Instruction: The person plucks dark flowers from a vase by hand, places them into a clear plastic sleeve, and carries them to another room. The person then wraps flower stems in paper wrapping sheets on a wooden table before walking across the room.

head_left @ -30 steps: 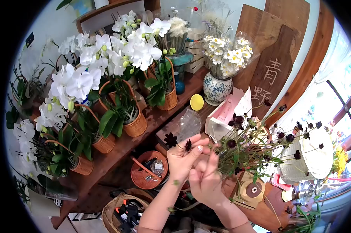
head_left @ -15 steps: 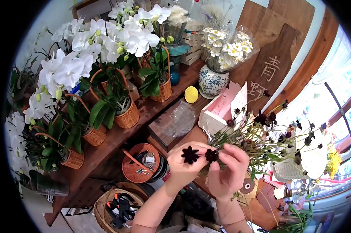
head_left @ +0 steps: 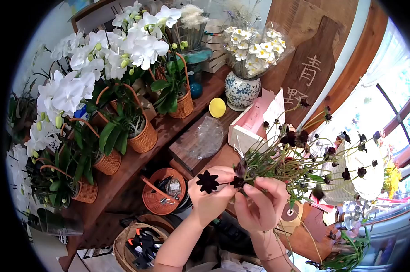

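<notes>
My left hand point(head_left: 211, 199) is closed, thumb and fingers pinched on thin stems. A dark maroon, star-shaped flower point(head_left: 208, 182) shows over its fingers. A smaller dark flower point(head_left: 237, 182) sits between my two hands, with a purplish-dark bloom point(head_left: 240, 170) just above it. My right hand point(head_left: 264, 203) is closed too, its thumb and fingertips touching at the smaller flower's right side; the exact grip on the stem is partly hidden. Right behind this hand, a loose bunch of dark flowers point(head_left: 300, 138) on long green stems spreads toward the window.
White orchids point(head_left: 144, 47) in wicker baskets line the wooden counter at left. A blue-patterned vase point(head_left: 242, 90), a yellow round object point(head_left: 217, 107) and a pink-lined box point(head_left: 255, 119) stand ahead. Below are an orange basket point(head_left: 157, 206) and a woven basket with tools point(head_left: 123, 247).
A purplish bloom now shows above the smaller flower between my hands. The star-shaped flower sits further left of the smaller one. The whole view has shifted slightly.
</notes>
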Demonstrator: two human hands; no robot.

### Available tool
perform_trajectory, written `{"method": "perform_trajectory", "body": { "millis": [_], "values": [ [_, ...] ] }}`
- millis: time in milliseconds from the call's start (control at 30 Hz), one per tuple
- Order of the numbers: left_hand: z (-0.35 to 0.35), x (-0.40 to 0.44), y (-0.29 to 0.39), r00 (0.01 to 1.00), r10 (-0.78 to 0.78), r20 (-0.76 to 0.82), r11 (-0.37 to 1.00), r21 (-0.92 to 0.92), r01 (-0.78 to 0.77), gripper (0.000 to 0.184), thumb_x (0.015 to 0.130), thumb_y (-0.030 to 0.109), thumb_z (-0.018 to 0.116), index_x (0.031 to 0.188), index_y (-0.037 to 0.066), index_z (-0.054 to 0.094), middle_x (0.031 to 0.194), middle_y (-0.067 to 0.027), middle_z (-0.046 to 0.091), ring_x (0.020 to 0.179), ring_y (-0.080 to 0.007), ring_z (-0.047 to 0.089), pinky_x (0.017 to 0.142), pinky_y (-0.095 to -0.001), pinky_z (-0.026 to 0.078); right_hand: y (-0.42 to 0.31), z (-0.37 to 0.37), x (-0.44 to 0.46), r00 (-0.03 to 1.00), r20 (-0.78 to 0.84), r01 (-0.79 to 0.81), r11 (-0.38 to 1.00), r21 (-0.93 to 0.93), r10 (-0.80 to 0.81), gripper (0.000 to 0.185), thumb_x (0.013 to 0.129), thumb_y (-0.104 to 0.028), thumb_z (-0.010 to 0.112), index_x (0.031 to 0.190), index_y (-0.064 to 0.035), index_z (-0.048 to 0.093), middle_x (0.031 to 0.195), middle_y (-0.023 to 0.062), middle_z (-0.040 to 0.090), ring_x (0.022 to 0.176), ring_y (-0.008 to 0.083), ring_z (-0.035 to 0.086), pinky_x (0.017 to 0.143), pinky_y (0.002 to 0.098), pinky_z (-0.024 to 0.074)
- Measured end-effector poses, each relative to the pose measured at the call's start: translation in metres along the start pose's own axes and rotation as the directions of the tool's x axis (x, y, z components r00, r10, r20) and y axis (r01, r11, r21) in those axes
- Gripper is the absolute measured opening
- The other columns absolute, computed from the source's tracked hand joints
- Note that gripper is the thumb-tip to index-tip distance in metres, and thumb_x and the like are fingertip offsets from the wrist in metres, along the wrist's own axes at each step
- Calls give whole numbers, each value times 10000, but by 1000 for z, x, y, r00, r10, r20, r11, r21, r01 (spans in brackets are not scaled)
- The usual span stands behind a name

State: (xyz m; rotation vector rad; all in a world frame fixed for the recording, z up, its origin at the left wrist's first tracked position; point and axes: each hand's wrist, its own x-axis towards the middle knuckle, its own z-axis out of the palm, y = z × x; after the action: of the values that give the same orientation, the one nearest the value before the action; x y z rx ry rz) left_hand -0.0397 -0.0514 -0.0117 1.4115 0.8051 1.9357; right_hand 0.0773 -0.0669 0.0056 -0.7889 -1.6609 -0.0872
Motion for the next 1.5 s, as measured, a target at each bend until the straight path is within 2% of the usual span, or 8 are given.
{"method": "perform_trajectory", "body": {
  "millis": [167, 267, 367, 567, 733, 833, 1233, 1500],
  "values": [
    [-1, 2, 1, 999, -32, 24, 994, 109, 29, 160, 631, -107, 672, 762, -33, 618, 829, -141, 661, 740, -203, 648, 671, -290, 520, 2, 4, -2, 1000, -26, -1, 1000, 19, 1, 236, 648, -35, 758, 853, -62, 645, 1028, 112, 522, 824, 245, 553, 701, 326, 465],
    [-2, -1, -1, 997, -82, -16, 994, 66, 82, 149, 632, -93, 669, 760, -31, 624, 821, -136, 663, 737, -208, 650, 669, -298, 520, 2, 2, 1, 1000, -16, 26, 1000, 17, -26, 216, 665, -49, 752, 849, -64, 641, 1024, 116, 520, 837, 250, 543, 685, 321, 466],
    [-4, 3, 1, 997, -66, 40, 991, 123, 61, 146, 621, -81, 661, 752, -31, 622, 814, -134, 664, 736, -213, 652, 665, -300, 519, 1, 1, -1, 1000, 6, 11, 999, 38, -11, 183, 699, -81, 746, 846, -69, 638, 1015, 121, 512, 857, 257, 523, 655, 322, 470],
    [2, 6, 14, 999, -40, -31, 982, 185, 45, 144, 608, -70, 656, 738, -30, 608, 800, -147, 662, 716, -229, 654, 661, -306, 521, 0, 5, -1, 998, 4, 55, 998, 23, -56, 183, 713, -99, 744, 865, -71, 647, 1029, 113, 503, 866, 256, 524, 672, 333, 471],
    [1, 6, 4, 999, 41, 33, 989, 140, -46, 141, 638, -65, 652, 761, -24, 597, 805, -150, 667, 725, -239, 667, 654, -303, 529, -1, 1, 0, 998, 29, 51, 999, 2, -51, 175, 723, -100, 739, 868, -65, 648, 1022, 114, 506, 877, 249, 527, 684, 329, 467],
    [-1, 6, -2, 995, 56, 77, 992, 107, -64, 142, 666, -59, 656, 785, -19, 589, 816, -149, 671, 743, -238, 675, 655, -303, 535, 4, 2, -3, 996, -39, 78, 997, 27, -77, 274, 610, -52, 766, 869, -35, 678, 963, 115, 517, 812, 263, 555, 660, 330, 488],
    [1, 6, -2, 992, 83, 92, 992, 90, -92, 141, 673, -62, 651, 794, -13, 596, 815, -139, 674, 722, -232, 669, 653, -298, 534, 2, 1, 2, 998, -2, 56, 997, 47, -56, 178, 648, -67, 756, 782, -51, 640, 951, 95, 534, 797, 257, 558, 633, 329, 476],
    [4, 3, 3, 999, 21, 43, 999, 42, -23, 165, 633, -85, 662, 779, -32, 606, 814, -159, 671, 741, -248, 667, 675, -321, 534, -2, 1, 2, 999, -41, -11, 997, 76, 14, 243, 655, -101, 769, 847, -71, 624, 996, 82, 524, 802, 240, 561, 682, 337, 479]
  ]
}}
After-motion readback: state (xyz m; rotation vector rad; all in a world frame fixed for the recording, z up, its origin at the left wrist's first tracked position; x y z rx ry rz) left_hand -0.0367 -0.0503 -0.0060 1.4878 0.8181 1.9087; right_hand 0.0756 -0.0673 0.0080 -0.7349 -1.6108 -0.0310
